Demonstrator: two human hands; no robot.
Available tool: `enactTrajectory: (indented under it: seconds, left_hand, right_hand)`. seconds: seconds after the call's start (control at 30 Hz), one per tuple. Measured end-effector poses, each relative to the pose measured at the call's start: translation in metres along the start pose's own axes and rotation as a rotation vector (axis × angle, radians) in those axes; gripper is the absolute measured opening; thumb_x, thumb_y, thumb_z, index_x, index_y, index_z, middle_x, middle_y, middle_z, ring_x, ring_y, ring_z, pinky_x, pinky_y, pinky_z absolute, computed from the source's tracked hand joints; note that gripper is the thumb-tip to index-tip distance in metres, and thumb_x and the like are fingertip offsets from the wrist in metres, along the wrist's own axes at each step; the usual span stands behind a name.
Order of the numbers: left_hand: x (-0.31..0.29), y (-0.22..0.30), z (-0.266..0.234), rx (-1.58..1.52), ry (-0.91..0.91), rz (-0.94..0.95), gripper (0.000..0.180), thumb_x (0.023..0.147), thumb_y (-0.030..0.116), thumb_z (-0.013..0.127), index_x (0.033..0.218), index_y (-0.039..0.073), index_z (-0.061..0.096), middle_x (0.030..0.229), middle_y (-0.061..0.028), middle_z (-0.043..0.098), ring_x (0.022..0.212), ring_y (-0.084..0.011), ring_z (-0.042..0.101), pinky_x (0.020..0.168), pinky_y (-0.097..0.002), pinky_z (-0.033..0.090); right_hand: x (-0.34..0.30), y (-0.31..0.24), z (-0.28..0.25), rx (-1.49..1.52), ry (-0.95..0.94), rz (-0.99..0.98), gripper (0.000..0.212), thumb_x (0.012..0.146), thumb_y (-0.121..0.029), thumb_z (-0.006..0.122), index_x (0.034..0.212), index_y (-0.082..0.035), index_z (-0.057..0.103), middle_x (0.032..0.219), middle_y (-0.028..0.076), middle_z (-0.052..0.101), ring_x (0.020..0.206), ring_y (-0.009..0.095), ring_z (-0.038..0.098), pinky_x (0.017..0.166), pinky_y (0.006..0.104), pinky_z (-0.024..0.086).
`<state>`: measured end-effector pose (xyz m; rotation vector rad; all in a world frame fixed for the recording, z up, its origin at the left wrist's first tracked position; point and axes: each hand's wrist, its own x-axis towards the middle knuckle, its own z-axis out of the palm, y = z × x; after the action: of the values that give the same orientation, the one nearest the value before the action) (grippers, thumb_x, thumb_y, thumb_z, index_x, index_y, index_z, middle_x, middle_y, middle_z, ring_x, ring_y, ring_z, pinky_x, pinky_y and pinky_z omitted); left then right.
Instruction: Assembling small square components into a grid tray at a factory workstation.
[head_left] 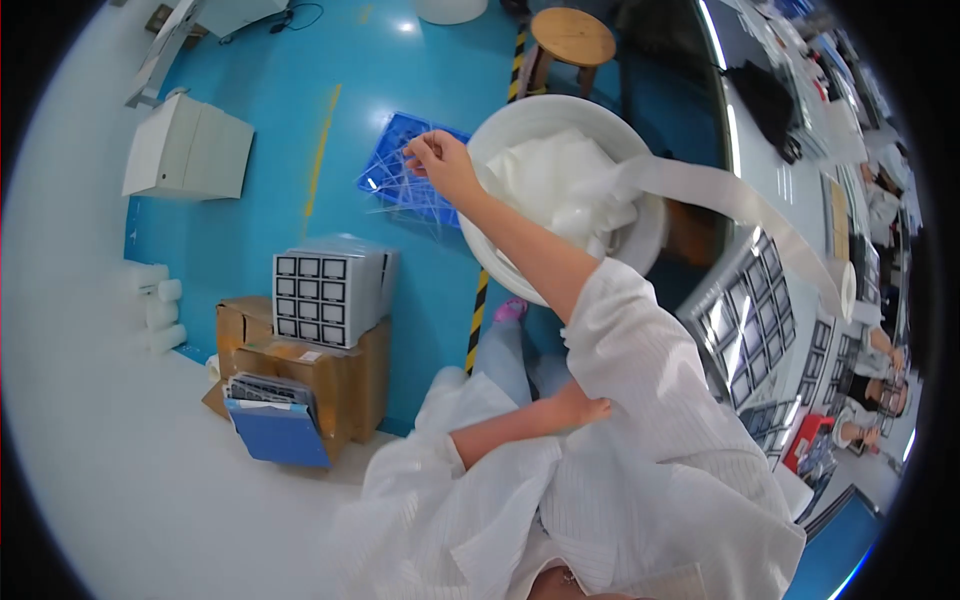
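Observation:
My right hand [440, 162] is stretched out over the floor, at the left rim of a round white bin [500, 125]. Its fingers pinch a thin clear film strip [405, 205] that hangs down in front of a blue plastic crate [395, 140]. The bin is full of crumpled white sheet material [560, 185]. A long white band [740, 205] runs from the bin to a roll [845, 290] on the right. My left hand [590, 408] lies curled against my white coat under the right arm, with nothing seen in it.
A wooden stool [570, 38] stands behind the bin. At the left, cardboard boxes [330, 375] carry a stack of grey trays [315, 295] and a blue folder [280, 430]. A white box [190, 150] sits on the blue floor. Trays of framed parts [750, 310] cover the bench at right.

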<state>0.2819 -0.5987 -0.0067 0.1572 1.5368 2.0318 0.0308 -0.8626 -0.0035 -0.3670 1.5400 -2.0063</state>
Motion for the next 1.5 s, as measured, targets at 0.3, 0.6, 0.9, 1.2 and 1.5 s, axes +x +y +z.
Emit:
enactTrajectory:
  seconds: [0.3,0.6,0.9,1.2,1.5]
  left_hand:
    - [-0.019,-0.008,-0.04,-0.026,0.201,0.066,0.054,0.089,0.027,0.064,0.136,0.009,0.045,0.141,-0.0118,0.045,0.133,-0.0269,0.039,0.111,-0.0378,0.03]
    - [-0.014,0.006,-0.041,0.19,0.229,0.238,0.048,0.089,0.024,0.062,0.133,0.008,0.049,0.137,-0.0141,0.049,0.13,-0.0293,0.043,0.109,-0.0392,0.033]
    - [0.019,0.002,-0.028,0.847,-0.213,-0.207,0.032,0.085,0.019,0.057,0.113,0.004,0.062,0.113,-0.0211,0.063,0.105,-0.0358,0.06,0.091,-0.0446,0.046]
    - [0.107,0.041,0.097,0.765,-0.555,0.153,0.011,0.086,0.012,0.061,0.094,0.004,0.062,0.083,-0.0148,0.063,0.072,-0.0315,0.062,0.065,-0.0395,0.049]
    - [0.208,-0.044,0.28,0.885,-0.574,0.629,0.028,0.083,0.006,0.06,0.111,0.005,0.057,0.104,-0.0159,0.057,0.1,-0.036,0.053,0.088,-0.045,0.042]
  right_hand:
    - [0.126,0.07,0.049,-0.103,-0.136,0.105,0.027,0.1,-0.017,0.038,0.101,0.002,0.057,0.089,0.013,0.066,0.073,0.018,0.064,0.069,0.0327,0.053]
    - [0.107,0.11,-0.015,-0.783,0.207,0.134,0.046,0.084,-0.02,0.06,0.123,0.003,0.048,0.103,0.021,0.065,0.098,0.034,0.063,0.085,0.0395,0.049]
    - [-0.248,0.054,-0.164,-0.121,0.255,0.319,0.025,0.091,-0.012,0.058,0.111,0.003,0.057,0.092,0.009,0.065,0.083,0.013,0.061,0.076,0.0271,0.05]
    - [-0.537,-0.106,-0.28,-0.486,0.831,0.1,0.012,0.093,-0.008,0.055,0.102,-0.001,0.059,0.089,0.008,0.065,0.082,0.013,0.063,0.076,0.027,0.051]
    - [-0.772,-0.057,-0.379,-0.858,1.637,0.267,0.018,0.089,-0.011,0.054,0.102,-0.003,0.063,0.099,0.017,0.066,0.095,0.035,0.062,0.083,0.0406,0.049]
